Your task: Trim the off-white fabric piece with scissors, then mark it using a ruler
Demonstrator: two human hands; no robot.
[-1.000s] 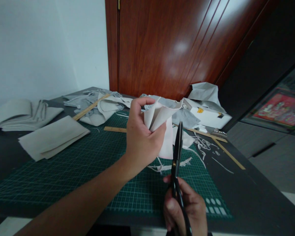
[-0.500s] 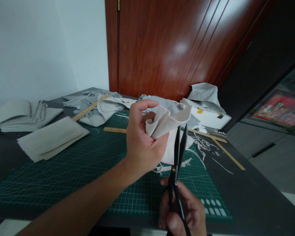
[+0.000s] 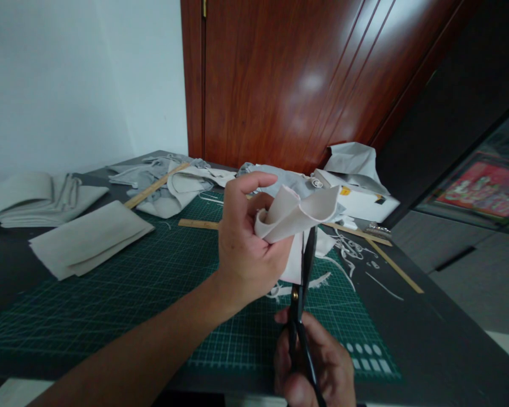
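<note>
My left hand [image 3: 252, 249] is closed on a piece of off-white fabric [image 3: 299, 212], holding it bunched up above the mat with a curled edge facing right. In my right hand [image 3: 318, 356] is a pair of black scissors [image 3: 297, 297], gripped by the handles and pointing up. The blades are slightly apart, with their tips at the lower edge of the held fabric; whether they touch it I cannot tell. Below both hands lies a green cutting mat [image 3: 161, 311], with a frayed fabric strip [image 3: 318, 281] on it by the blades.
Folded fabric pieces [image 3: 93, 240] and a fabric stack [image 3: 55, 200] lie at the left. Wooden rulers [image 3: 197, 224] and grey scraps [image 3: 146, 175] are farther back. Thin offcuts [image 3: 350, 249] and a white box [image 3: 365, 203] stand on the right side of the dark table [image 3: 441, 345].
The held fabric has shifted slightly right and its folds have opened wider. The scissors have dropped a little and tilted left, and their blades are closer together.
</note>
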